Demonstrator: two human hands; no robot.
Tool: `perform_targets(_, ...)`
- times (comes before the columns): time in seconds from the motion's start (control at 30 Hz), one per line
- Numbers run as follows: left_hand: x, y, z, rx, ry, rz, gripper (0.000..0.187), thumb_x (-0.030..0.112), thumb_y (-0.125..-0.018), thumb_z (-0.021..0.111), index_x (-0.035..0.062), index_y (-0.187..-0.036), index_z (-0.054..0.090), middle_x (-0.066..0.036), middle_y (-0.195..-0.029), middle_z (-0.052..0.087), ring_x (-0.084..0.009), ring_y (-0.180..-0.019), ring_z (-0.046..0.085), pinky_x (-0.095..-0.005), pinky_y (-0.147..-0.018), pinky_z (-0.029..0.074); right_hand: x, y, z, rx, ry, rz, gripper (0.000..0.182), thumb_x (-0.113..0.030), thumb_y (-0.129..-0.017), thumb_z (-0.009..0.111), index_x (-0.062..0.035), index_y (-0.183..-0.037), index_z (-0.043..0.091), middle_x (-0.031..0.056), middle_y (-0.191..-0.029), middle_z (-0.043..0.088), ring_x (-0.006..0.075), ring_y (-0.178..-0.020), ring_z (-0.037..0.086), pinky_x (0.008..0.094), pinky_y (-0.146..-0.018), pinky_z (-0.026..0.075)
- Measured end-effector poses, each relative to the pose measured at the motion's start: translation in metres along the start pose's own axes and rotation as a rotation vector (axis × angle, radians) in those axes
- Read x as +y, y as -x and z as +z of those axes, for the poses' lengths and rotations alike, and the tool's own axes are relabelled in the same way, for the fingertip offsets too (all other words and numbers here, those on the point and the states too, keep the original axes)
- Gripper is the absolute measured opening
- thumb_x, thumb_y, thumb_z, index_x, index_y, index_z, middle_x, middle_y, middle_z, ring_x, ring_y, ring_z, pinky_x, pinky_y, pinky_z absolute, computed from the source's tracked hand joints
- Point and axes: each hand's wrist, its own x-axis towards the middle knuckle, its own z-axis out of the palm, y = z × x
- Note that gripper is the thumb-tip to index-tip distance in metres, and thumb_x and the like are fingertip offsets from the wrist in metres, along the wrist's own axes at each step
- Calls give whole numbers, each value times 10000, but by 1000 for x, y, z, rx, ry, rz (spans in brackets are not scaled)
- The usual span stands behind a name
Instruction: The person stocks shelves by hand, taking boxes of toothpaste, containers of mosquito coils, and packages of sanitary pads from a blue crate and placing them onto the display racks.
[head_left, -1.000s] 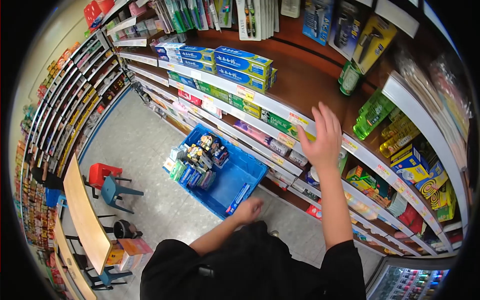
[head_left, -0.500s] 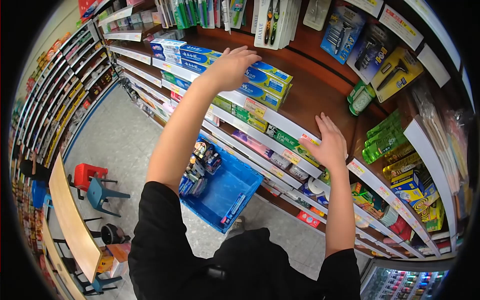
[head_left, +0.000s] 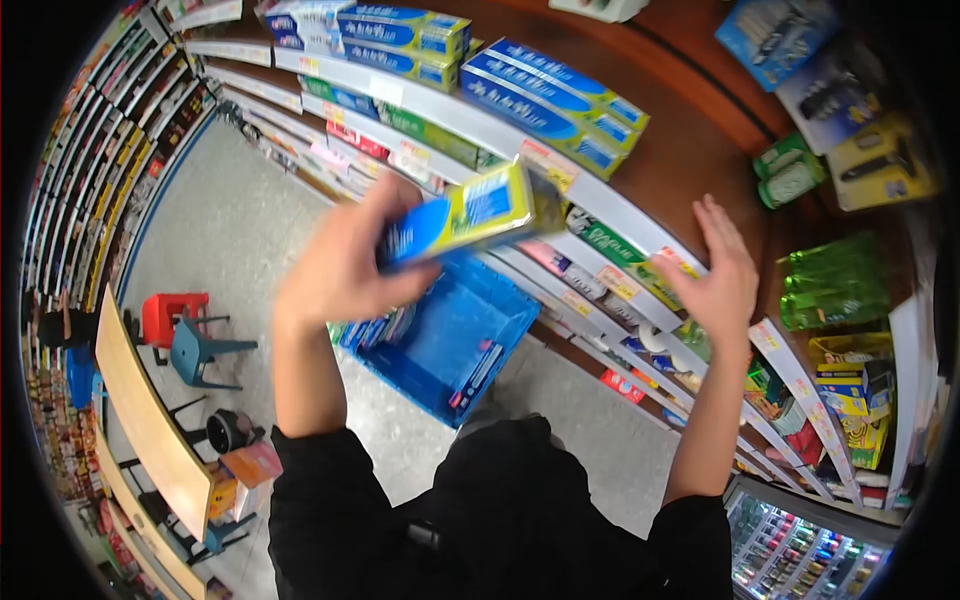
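Note:
My left hand grips a blue and yellow-green toothpaste box above the blue crate; it may be more than one box, as motion blurs it. On the upper shelf, toothpaste boxes of the same colours lie side by side. Left of them are stacked blue toothpaste boxes. My right hand is open, fingers spread, at the edge of the shelf. Inside the crate several packages lie at the left, and one narrow blue box lies along its right side.
Packaged razors hang at the right, beside green containers. Lower shelves hold more boxes. A wooden table, a red stool and a blue stool stand at the left. A drinks cooler is at the lower right.
My left hand has taken hold of toothpaste from the upper shelf and drawn it back toward me, over the crate. The view has shifted; my right hand stays by the shelf edge.

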Motion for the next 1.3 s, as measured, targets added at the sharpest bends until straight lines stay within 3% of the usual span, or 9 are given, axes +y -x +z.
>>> perform_targets(0.1,-67,55,51,-199,178,-245,461,142,-729,773,23,-1099,526,-179,-870,643,-335,-794,653,-397,-740,520,-6,-3,3,4,-34,18,740,-365,-734,851,-25,-1344,605,167,-1435,571,346,-1348,524,422,-1115,413)
perform_targets(0.3,-269,180,240,-447,237,-1019,699,404,-842,645,-59,-1336,471,-337,-1118,665,-449,-1085,653,-468,-937,510,-13,-10,13,-15,-94,52,719,-214,-723,856,-54,-1375,597,142,-1444,576,316,-1342,535,412,-1132,390)
perform_targets(0.4,-331,218,324,-419,106,-1107,701,381,-853,631,-69,-1348,422,-341,-1118,662,-446,-1104,648,-474,-949,511,-9,-9,18,-53,-108,39,725,-175,-739,826,-21,-1399,569,166,-1472,546,307,-1373,502,411,-1155,350)
perform_targets(0.5,-353,232,379,-475,22,-1120,701,372,-865,625,-60,-1354,370,-338,-1103,666,-446,-1103,649,-481,-954,514,-4,-8,22,-83,-135,30,707,-175,-769,778,-1,-1414,546,178,-1480,534,313,-1393,477,427,-1173,322)
perform_targets(0.67,-378,248,444,-576,-27,-1262,534,223,-912,595,21,-1354,373,-280,-1267,627,-421,-1187,618,-484,-1005,496,2,-3,30,-125,-208,62,760,-213,-826,732,40,-1481,441,203,-1549,430,328,-1430,420,441,-1202,270)
perform_targets(0.9,-401,283,499,-480,9,-1296,527,278,-929,605,60,-1375,427,-298,-1281,613,-434,-1235,581,-477,-1037,465,12,6,32,-136,-208,91,811,-385,-899,708,65,-1494,391,214,-1528,443,316,-1404,437,444,-1179,291)
perform_targets(1.0,-415,301,517,-434,67,-1316,560,203,-905,606,88,-1429,447,-226,-1340,595,-390,-1288,552,-445,-1076,454,15,7,32,-128,-188,74,817,-408,-897,710,63,-1489,401,216,-1505,467,320,-1374,466,444,-1166,307)
perform_targets(1.2,-397,278,478,-376,2,-1286,447,164,-895,584,44,-1326,561,-207,-1268,647,-360,-1226,599,-434,-1052,471,10,0,34,-111,-166,-12,715,-257,-885,680,56,-1479,432,195,-1522,468,293,-1418,426,416,-1176,298)
perform_targets(1.3,-344,222,418,-6,6,-938,362,132,-890,575,24,-1233,617,-203,-1213,663,-374,-1162,622,-430,-1001,496,3,-4,25,-56,-86,-70,694,-195,-807,738,21,-1428,517,196,-1476,529,319,-1373,494,412,-1161,340)
